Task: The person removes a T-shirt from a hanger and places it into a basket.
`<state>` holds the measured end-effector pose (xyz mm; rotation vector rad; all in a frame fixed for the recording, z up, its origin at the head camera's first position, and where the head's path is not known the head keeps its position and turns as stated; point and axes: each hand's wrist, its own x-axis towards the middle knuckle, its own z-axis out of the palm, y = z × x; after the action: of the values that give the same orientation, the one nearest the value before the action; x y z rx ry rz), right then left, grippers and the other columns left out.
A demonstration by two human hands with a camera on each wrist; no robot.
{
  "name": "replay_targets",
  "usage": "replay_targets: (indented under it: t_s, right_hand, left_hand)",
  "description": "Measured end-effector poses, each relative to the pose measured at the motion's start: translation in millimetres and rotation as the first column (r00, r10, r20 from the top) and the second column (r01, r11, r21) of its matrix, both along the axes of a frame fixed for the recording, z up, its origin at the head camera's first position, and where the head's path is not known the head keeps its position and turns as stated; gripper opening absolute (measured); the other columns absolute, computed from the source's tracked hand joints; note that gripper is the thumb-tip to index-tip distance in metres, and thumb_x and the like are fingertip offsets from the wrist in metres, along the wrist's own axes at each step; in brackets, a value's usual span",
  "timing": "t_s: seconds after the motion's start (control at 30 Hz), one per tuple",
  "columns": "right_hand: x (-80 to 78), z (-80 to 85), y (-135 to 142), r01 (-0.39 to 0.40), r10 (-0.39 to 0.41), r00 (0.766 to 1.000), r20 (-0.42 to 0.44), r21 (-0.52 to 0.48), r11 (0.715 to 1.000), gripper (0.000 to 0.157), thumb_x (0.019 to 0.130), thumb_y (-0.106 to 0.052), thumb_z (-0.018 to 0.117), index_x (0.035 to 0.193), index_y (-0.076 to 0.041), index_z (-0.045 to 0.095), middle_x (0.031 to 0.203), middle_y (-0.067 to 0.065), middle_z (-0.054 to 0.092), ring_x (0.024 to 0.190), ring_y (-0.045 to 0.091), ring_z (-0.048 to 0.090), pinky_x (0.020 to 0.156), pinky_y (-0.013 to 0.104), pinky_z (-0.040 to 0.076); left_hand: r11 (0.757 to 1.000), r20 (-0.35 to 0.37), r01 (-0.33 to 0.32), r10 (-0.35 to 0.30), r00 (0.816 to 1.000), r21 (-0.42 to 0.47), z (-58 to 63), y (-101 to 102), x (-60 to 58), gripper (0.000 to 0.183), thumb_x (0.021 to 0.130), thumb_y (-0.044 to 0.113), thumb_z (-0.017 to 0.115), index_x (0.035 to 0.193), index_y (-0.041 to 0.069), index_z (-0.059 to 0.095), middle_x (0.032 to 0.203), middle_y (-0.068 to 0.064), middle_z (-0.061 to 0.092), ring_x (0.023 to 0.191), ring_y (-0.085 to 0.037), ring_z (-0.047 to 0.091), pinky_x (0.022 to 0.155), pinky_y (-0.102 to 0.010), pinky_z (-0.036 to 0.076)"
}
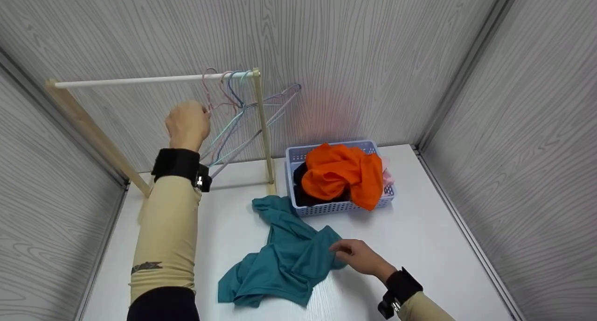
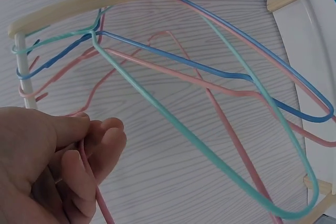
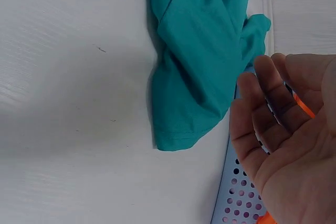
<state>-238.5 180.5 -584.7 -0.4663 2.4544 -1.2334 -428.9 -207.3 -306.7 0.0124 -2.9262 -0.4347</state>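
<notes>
My left hand (image 1: 189,120) is raised at the rack and pinches the pink hanger (image 2: 98,195) between thumb and fingers, its hook over the white bar. Beside it on the bar hang several more hangers, among them a blue hanger (image 2: 178,56) and a mint green hanger (image 2: 173,119). A teal garment (image 1: 284,255) lies crumpled on the white table. Over its right edge hovers my right hand (image 1: 359,257), fingers loosely bent with nothing between them. In the right wrist view the palm and fingers (image 3: 252,124) face the teal garment's side.
A light blue plastic basket (image 1: 322,210) stands at the back of the table with an orange garment (image 1: 343,171) heaped on dark cloth. The rack's wooden post (image 1: 263,129) rises left of the basket. Wood-grain panels (image 1: 522,125) enclose the table at the back and sides.
</notes>
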Motion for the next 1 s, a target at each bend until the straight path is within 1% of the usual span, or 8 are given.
replay_targets:
  t_s: [0.2,0.4,0.53,0.63,0.73,0.8,0.9,1.0]
  right_hand:
    - [-5.1,-5.9,-10.4,-0.036,0.036,0.999,-0.014,0.02,0.999,0.025,0.098,-0.014,0.053,0.115,-0.001,0.066,0.107,0.013,0.068,0.09,0.013,0.055,0.08,0.026,0.048]
    - [-15.6,-8.3,-19.6,-0.06,0.061,0.998,-0.004,0.045,0.997,0.025,0.098,-0.016,0.054,0.115,-0.003,0.067,0.107,0.007,0.068,0.092,0.014,0.056,0.08,0.03,0.049]
    - [-25.7,-8.4,-28.5,-0.069,0.071,0.997,-0.019,0.086,0.994,0.025,0.098,-0.013,0.054,0.116,-0.001,0.065,0.109,0.01,0.066,0.096,0.019,0.057,0.082,0.037,0.05]
    - [-34.3,-11.0,-40.7,-0.033,0.043,0.997,-0.065,0.148,0.988,0.031,0.096,-0.012,0.056,0.125,0.001,0.059,0.118,0.017,0.062,0.106,0.027,0.058,0.09,0.046,0.049]
    - [-40.1,-16.5,-58.1,0.04,-0.025,0.996,-0.087,0.178,0.983,0.049,0.094,-0.015,0.061,0.14,-0.004,0.047,0.137,0.024,0.047,0.123,0.038,0.05,0.1,0.055,0.044]
    - [-40.6,-21.4,-71.3,0.055,-0.039,0.996,-0.078,0.211,0.976,0.062,0.093,-0.022,0.065,0.148,-0.012,0.039,0.148,0.026,0.033,0.133,0.045,0.039,0.103,0.061,0.039]
    - [-37.3,-30.1,-89.5,-0.002,0.01,1.0,-0.021,0.322,0.947,0.068,0.091,-0.037,0.067,0.15,-0.023,0.037,0.158,0.021,0.019,0.142,0.053,0.02,0.102,0.072,0.033]
    - [-30.9,-39.5,-100.5,-0.077,0.092,0.996,-0.008,0.476,0.876,0.065,0.088,-0.049,0.067,0.146,-0.029,0.045,0.159,0.013,0.023,0.145,0.052,0.015,0.097,0.077,0.032]
  left_hand:
    - [0.999,0.059,0.029,-0.031,0.998,0.035,-3.0,-13.3,7.6,0.035,0.102,0.02,0.044,0.126,0.004,0.064,0.128,-0.022,0.062,0.113,-0.044,0.059,0.085,-0.054,0.052]
    - [0.991,0.014,0.052,-0.054,0.998,0.123,-1.9,-34.8,23.0,0.037,0.101,0.024,0.044,0.126,0.007,0.065,0.128,-0.02,0.062,0.116,-0.042,0.058,0.091,-0.055,0.048]
    - [0.979,-0.008,0.104,-0.104,0.995,0.176,-7.7,-46.8,38.1,0.036,0.101,0.026,0.045,0.118,0.005,0.068,0.114,-0.018,0.069,0.101,-0.036,0.064,0.085,-0.05,0.048]
    - [0.966,0.014,0.155,-0.162,0.987,0.208,-14.2,-51.0,49.4,0.034,0.1,0.026,0.046,0.112,0.006,0.071,0.101,-0.015,0.073,0.08,-0.026,0.066,0.072,-0.039,0.049]
    - [0.951,0.056,0.206,-0.225,0.973,0.232,-23.4,-49.9,60.6,0.032,0.1,0.026,0.046,0.11,0.006,0.07,0.096,-0.013,0.073,0.069,-0.017,0.064,0.061,-0.029,0.048]
    - [0.939,0.072,0.24,-0.265,0.962,0.246,-32.2,-46.0,68.2,0.031,0.101,0.026,0.047,0.108,0.006,0.07,0.094,-0.012,0.073,0.068,-0.014,0.064,0.057,-0.025,0.047]
    - [0.915,0.077,0.286,-0.319,0.945,0.286,-49.5,-35.6,80.9,0.029,0.101,0.025,0.049,0.106,0.007,0.07,0.091,-0.01,0.072,0.072,-0.016,0.066,0.055,-0.024,0.049]
    - [0.883,0.08,0.332,-0.377,0.923,0.332,-68.7,-22.0,94.3,0.025,0.1,0.025,0.051,0.101,0.009,0.071,0.086,-0.008,0.071,0.072,-0.017,0.066,0.054,-0.025,0.051]
